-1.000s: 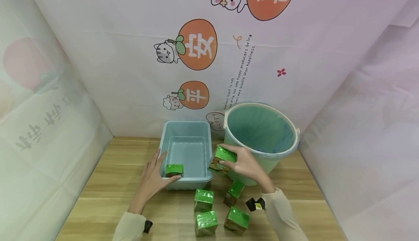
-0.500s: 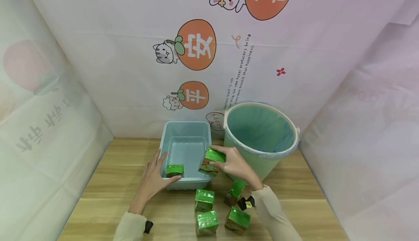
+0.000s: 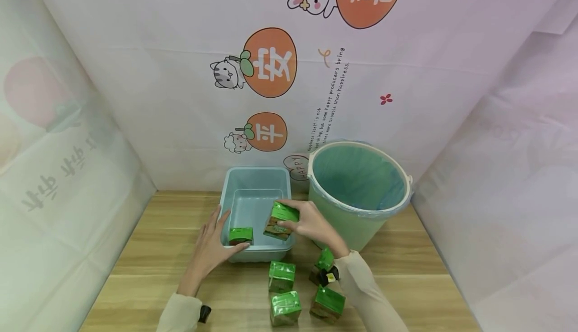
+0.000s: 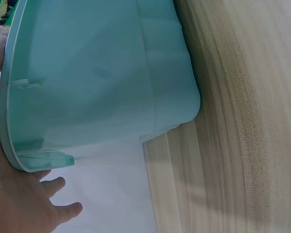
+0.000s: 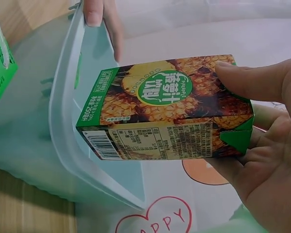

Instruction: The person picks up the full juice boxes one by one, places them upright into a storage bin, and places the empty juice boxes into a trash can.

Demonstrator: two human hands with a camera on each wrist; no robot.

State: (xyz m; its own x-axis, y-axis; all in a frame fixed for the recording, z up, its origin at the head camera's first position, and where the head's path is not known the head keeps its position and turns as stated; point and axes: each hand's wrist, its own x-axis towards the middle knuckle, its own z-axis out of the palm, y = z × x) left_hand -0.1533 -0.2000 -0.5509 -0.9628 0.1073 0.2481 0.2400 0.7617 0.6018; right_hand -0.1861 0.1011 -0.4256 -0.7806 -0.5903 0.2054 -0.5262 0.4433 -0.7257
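Juice carton [image 3: 276, 225] now leftward, over tray rim [image 3: 290, 190] and open interior [image 3: 254, 209]

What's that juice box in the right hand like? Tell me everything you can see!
The juice box is a rectangular carton that looks like shiny coated card. It is green at both ends, with brown and yellow pineapple pictures. A green circle on the front says PINEAPPLE beside Chinese writing, and a neighbouring side has tiny print and a barcode. It is tilted, over the opening of the blue tub. The right hand grips it, thumb on the front. Its far sides are hidden.
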